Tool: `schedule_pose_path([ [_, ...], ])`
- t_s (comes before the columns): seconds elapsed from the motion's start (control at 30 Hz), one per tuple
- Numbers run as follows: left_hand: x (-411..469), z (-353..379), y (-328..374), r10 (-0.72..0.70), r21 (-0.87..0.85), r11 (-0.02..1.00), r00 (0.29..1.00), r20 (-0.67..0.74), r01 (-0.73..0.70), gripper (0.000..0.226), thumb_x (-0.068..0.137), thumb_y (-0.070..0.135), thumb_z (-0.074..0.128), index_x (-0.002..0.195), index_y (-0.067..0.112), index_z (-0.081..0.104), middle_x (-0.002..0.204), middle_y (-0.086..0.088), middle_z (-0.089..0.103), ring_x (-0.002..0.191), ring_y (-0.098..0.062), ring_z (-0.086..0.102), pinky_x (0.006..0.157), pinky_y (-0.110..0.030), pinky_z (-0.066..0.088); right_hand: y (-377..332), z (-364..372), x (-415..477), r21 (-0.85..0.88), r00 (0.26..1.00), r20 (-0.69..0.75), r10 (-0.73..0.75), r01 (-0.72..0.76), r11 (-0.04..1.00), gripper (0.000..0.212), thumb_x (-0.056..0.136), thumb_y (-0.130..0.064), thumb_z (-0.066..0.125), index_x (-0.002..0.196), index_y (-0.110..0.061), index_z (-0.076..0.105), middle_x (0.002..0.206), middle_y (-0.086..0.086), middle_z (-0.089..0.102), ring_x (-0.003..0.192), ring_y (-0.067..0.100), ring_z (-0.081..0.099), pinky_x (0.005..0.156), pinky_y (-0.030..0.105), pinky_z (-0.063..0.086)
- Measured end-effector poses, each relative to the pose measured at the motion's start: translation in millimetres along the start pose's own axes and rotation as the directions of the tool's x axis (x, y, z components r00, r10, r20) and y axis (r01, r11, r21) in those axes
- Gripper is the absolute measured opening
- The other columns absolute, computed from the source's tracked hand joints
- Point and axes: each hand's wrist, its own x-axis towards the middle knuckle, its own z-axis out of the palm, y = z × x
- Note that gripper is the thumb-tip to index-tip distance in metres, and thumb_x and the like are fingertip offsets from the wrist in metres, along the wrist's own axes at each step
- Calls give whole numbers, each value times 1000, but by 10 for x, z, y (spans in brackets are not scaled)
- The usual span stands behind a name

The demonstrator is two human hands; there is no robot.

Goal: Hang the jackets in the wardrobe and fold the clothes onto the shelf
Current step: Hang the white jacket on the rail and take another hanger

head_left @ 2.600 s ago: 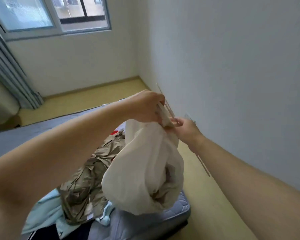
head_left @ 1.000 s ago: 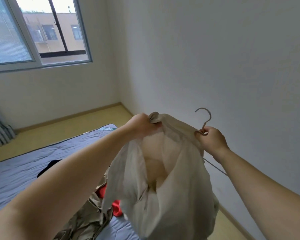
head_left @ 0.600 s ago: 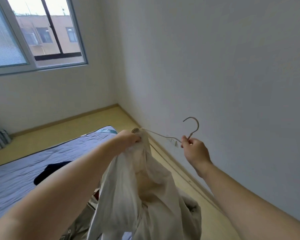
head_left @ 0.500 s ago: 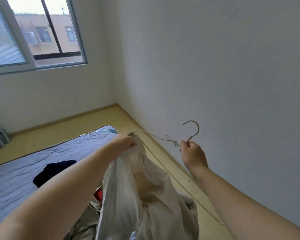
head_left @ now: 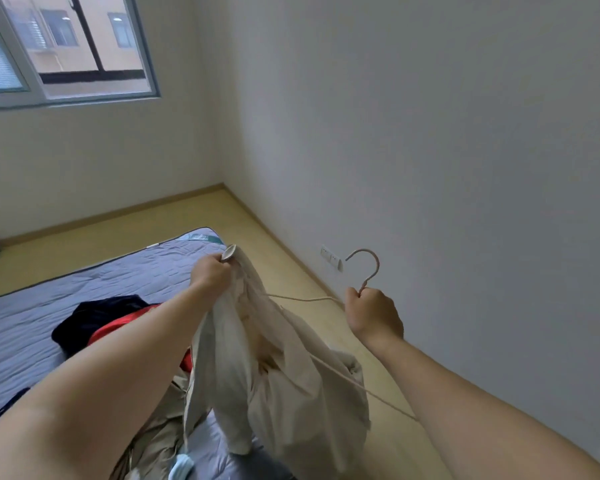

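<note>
Below left hand (head_left: pixel 211 274), cream jacket (head_left: pixel 278 368), gripped

Window (head_left: pixel 66 46), wall socket (head_left: pixel 330 258), mattress (head_left: pixel 84 271)

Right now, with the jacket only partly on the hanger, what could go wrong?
1. Only one end of the hanger sits in the cream jacket, where the left hand pinches it; the other arm is bare, so the jacket may slide off.
2. The jacket's hem hangs low over the clothes pile on the mattress and could snag it.
</note>
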Motion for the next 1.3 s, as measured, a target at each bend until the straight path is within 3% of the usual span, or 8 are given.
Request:
schedule_pose_path([
  [0.2, -153, 89, 374, 296, 77, 949, 949, 108, -305, 25, 93, 28, 61, 75, 10, 64, 59, 4, 50, 60, -15, 46, 51, -22, 36, 62, 74, -28, -6, 994, 105, -31, 32, 999, 30, 92, -38, 39, 72, -20, 51, 74, -1, 59, 66, 15, 53, 52, 28, 34],
  [0.4, -468, 204, 795, 626, 45, 759, 747, 223, -649, 29, 93, 25, 66, 72, 7, 58, 55, 7, 41, 58, -14, 35, 54, -26, 31, 19, 69, 57, 248, 973, 231, -25, -34, 968, 51, 89, -38, 64, 133, -27, 42, 110, -7, 59, 102, 20, 59, 86, 33, 49],
  [0.5, -638, 187, 939, 724, -20, 667, 641, 254, -745, 21, 91, 22, 65, 71, 22, 62, 54, 16, 49, 54, 0, 41, 55, -24, 34, 16, 72, 112, 343, 967, 256, -4, -87, 935, 35, 94, -29, 56, 121, -45, 40, 93, -12, 58, 89, 20, 63, 69, 29, 51],
  [0.7, -982, 38, 1121, 840, 13, 447, 425, 338, -894, 17, 77, 24, 57, 84, 24, 72, 63, 16, 54, 66, -7, 50, 61, -26, 44, -46, 59, 283, 629, 995, 93, 46, -95, 772, 12, 97, -24, 51, 87, -23, 57, 68, -5, 51, 57, 12, 43, 50, 25, 32],
  [0.93, -1114, 36, 920, 668, 297, 451, 539, 514, -842, 27, 86, 44, 65, 105, 31, 51, 75, 9, 59, 69, -19, 57, 56, -30, 44, -229, -160, 508, 587, 975, -210, 71, 68, 807, 10, 89, -19, 58, 82, -21, 52, 81, -5, 61, 72, 11, 56, 59, 22, 39],
  [1.07, -1062, 60, 904, 309, 192, 562, 420, 853, -804, 45, 83, 27, 66, 122, 29, 46, 113, 10, 66, 97, -13, 65, 78, -30, 53, -326, -260, 546, 514, 966, -255, -46, 176, 840, 10, 88, -10, 56, 86, -19, 53, 84, -3, 62, 77, 12, 58, 65, 24, 45],
  [1.2, -719, 101, 1225, 684, 111, 550, 522, 510, -828, 46, 80, 2, 51, 113, 29, 68, 104, 20, 64, 96, -6, 63, 91, -33, 53, -358, -347, 565, 493, 953, -291, -85, 225, 840, 13, 83, -6, 56, 82, -18, 52, 78, -4, 60, 72, 9, 57, 61, 18, 41],
  [1.3, -468, 235, 1487, 905, 206, 343, 381, 190, -916, 33, 84, 8, 56, 112, 22, 66, 120, 6, 63, 118, -20, 54, 108, -39, 39, -321, -423, 575, 440, 944, -307, -121, 254, 861, 10, 86, -12, 62, 83, -18, 53, 76, -7, 60, 67, 4, 57, 57, 11, 41],
])
